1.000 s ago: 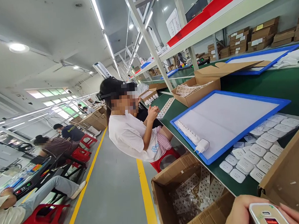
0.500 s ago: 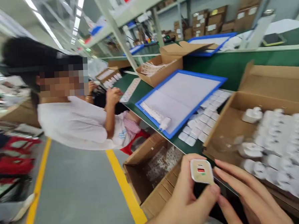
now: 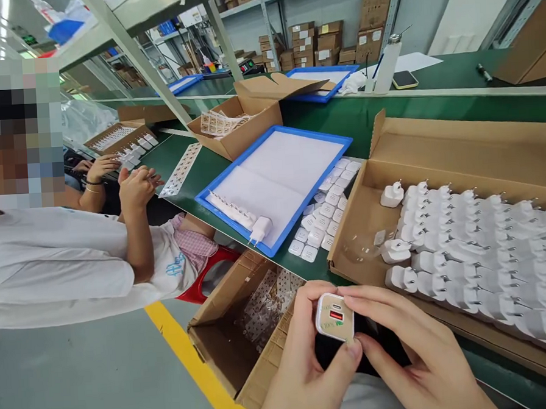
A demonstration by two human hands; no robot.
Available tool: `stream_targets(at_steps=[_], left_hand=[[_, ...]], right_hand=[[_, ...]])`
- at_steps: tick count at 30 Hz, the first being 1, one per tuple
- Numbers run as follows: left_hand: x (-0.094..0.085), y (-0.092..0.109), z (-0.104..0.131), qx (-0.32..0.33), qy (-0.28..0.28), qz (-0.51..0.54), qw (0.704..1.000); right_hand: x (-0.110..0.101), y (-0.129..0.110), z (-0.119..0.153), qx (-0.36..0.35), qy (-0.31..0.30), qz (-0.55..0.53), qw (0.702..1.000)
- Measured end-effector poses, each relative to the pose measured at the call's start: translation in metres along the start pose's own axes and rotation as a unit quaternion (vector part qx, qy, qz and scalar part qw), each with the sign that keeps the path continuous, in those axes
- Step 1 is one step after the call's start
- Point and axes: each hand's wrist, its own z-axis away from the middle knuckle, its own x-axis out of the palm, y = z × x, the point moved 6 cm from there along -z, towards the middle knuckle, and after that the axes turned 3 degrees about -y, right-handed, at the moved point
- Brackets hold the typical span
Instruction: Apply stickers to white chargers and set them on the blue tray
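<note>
A white charger with a tan port face, showing a red USB port and a smaller slot, is between my hands at the lower middle. My left hand grips it from the left, thumb at its lower edge. My right hand touches its right side with fingertips and thumb. To the right, a cardboard box holds rows of white plug chargers. White square pieces lie left of this box. Beside them, a blue-framed tray bears one white plug charger and a white strip.
A person in a white shirt sits at the left, hands raised over the bench edge. An open carton stands below the bench. Behind the tray are another box and a metal post.
The view has swung right, bringing more of the charger box into sight. My right fingers have closed in onto the charger's right side and top; my left hand still holds it.
</note>
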Motion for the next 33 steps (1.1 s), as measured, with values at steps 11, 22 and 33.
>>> stream_targets(at_steps=[11,22,33], left_hand=[[0.017,0.009,0.013,-0.103,0.059,0.05,0.992],[0.006,-0.002,0.003,-0.094,0.009,-0.022,0.995],[0.009,0.004,0.001,-0.054,-0.039,-0.116,0.991]], right_hand=[[-0.004,-0.003,0.004,-0.002,0.061,-0.004,0.998],[-0.016,-0.02,0.001,-0.041,-0.031,0.083,0.995],[-0.016,-0.018,-0.007,-0.003,-0.03,0.052,0.998]])
